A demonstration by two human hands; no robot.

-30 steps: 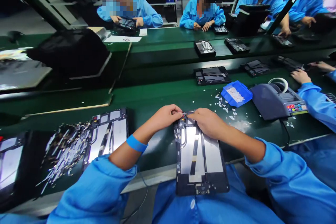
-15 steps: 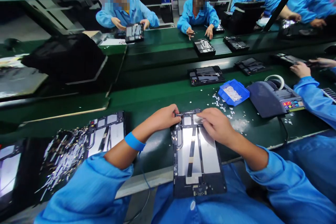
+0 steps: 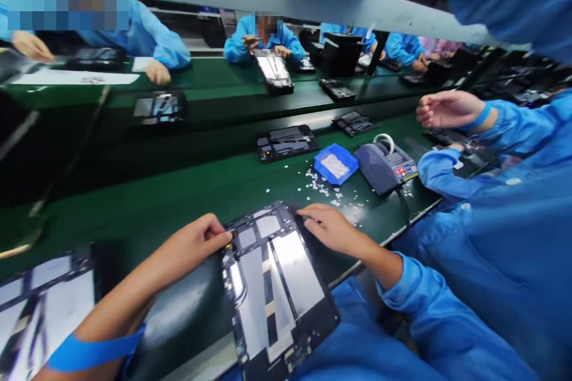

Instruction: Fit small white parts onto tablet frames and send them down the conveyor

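Note:
An opened tablet chassis point(image 3: 272, 286) with silver battery panels and black ribbon cables lies over the green bench's near edge, partly on my lap. My left hand point(image 3: 196, 244) pinches the chassis at its upper left corner, fingers closed on the frame. My right hand point(image 3: 328, 227) rests at the upper right corner, fingertips pressed down on the frame's edge. A blue wristband point(image 3: 89, 351) sits on my left forearm.
A blue parts bin point(image 3: 336, 164) with scattered white bits stands beyond, beside a grey tape dispenser point(image 3: 384, 164). Another open tablet point(image 3: 286, 143) lies on the belt. A similar chassis point(image 3: 40, 303) is at lower left. A co-worker's sleeve point(image 3: 513, 131) fills the right; others work across.
The view has swung right and tilted. The chassis now lies at an angle, and my hands have spread from its top middle to its two upper corners.

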